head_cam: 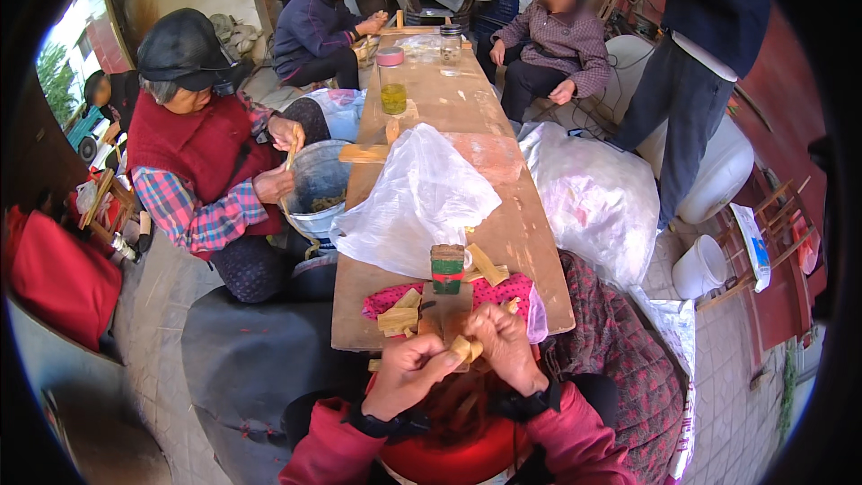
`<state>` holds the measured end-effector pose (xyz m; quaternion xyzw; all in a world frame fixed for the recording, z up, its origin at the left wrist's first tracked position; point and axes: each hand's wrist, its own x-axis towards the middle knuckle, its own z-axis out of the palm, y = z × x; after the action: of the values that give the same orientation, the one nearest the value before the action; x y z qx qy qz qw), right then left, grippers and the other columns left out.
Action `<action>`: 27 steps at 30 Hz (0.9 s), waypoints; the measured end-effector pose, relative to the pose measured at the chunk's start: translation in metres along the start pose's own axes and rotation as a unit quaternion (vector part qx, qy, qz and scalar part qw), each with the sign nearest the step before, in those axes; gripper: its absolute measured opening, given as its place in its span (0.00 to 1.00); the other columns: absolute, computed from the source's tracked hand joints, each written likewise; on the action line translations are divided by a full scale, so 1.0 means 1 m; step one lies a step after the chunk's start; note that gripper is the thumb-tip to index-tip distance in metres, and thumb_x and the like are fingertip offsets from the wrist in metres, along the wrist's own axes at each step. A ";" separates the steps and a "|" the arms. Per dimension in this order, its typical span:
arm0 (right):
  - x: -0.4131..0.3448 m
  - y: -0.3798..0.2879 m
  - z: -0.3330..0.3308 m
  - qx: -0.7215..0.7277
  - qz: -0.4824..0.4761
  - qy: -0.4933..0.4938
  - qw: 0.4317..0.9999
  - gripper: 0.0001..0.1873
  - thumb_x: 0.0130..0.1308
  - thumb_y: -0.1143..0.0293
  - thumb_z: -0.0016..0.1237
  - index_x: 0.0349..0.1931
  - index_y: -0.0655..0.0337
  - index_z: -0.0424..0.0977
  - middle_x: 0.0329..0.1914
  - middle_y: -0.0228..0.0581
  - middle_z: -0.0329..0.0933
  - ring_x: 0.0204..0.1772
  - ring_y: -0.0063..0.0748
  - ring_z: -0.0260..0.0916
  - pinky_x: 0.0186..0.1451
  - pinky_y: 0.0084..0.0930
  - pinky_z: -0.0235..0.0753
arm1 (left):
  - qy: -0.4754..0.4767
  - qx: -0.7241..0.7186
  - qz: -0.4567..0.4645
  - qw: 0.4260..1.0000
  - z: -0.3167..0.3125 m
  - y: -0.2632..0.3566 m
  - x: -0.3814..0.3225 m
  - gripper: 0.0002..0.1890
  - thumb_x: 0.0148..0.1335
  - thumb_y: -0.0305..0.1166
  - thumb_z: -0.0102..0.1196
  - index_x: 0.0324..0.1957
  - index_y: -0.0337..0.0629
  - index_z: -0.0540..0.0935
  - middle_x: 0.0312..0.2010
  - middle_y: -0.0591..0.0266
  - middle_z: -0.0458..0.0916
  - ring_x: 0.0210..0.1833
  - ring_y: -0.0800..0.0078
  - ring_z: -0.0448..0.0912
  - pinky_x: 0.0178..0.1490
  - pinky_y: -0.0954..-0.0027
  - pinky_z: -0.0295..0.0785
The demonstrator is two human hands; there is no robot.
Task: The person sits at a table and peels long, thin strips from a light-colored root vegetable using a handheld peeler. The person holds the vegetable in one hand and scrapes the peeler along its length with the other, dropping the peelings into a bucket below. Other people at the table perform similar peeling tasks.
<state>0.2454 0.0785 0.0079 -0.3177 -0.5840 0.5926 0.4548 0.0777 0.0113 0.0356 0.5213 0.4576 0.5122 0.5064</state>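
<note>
My left hand [412,372] and my right hand [504,343] meet just past the near edge of a long wooden table [539,283]. Between them is a folded, pale yellow strip of dried plant material [466,349], pinched by the left thumb and fingers; the right fingers touch its upper right side. Beyond the hands a wooden block with green and red bands [448,269] stands at the end of a small board [446,313]. More flat yellow strips [399,318] lie left of the board, others [487,264] behind it, over a pink dotted cloth [502,289]. A red basin [458,461] is below my hands.
A crumpled plastic sheet [424,199] covers the table's middle, with a lidded jar [392,84] farther back. At left a person [202,148] holds a strip over a metal bucket [323,178]. A bulging plastic sack [586,195] stands at right. Other people are around the table.
</note>
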 end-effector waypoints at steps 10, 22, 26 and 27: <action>0.007 0.009 -0.003 -0.185 -0.042 0.066 0.980 0.16 0.70 0.67 0.51 0.24 0.64 0.67 0.17 0.31 0.56 0.25 0.17 0.52 0.25 0.22 0.59 | -0.005 -0.101 -0.013 0.995 0.000 -0.012 0.015 0.03 0.63 0.21 0.56 0.38 0.36 0.76 0.29 0.69 0.77 0.30 0.87 0.75 0.36 0.79 0.74; 0.014 0.010 -0.008 -0.215 -0.055 0.028 0.975 0.16 0.69 0.68 0.52 0.21 0.62 0.68 0.16 0.29 0.61 0.22 0.17 0.54 0.24 0.21 0.59 | 0.023 0.048 0.006 0.999 0.000 -0.013 0.004 0.05 0.56 0.18 0.58 0.31 0.38 0.77 0.24 0.74 0.75 0.29 0.91 0.70 0.32 0.83 0.67; 0.020 0.012 -0.007 -0.012 -0.015 0.043 0.999 0.10 0.71 0.73 0.47 0.27 0.59 0.68 0.22 0.18 0.60 0.28 0.12 0.56 0.31 0.15 0.60 | 0.060 0.056 0.043 0.996 -0.015 -0.020 0.021 0.03 0.63 0.21 0.57 0.37 0.39 0.77 0.26 0.74 0.73 0.26 0.88 0.66 0.29 0.79 0.63; 0.021 0.013 -0.007 0.019 -0.011 0.035 0.999 0.09 0.71 0.74 0.47 0.28 0.59 0.68 0.22 0.18 0.59 0.28 0.12 0.55 0.31 0.14 0.60 | 0.078 0.085 0.064 0.991 -0.017 -0.024 0.026 0.02 0.63 0.21 0.56 0.37 0.39 0.77 0.26 0.74 0.73 0.27 0.88 0.67 0.30 0.80 0.64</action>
<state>0.2413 0.1015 -0.0024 -0.3236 -0.5598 0.5868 0.4874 0.0632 0.0396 0.0127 0.5490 0.5038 0.5417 0.3891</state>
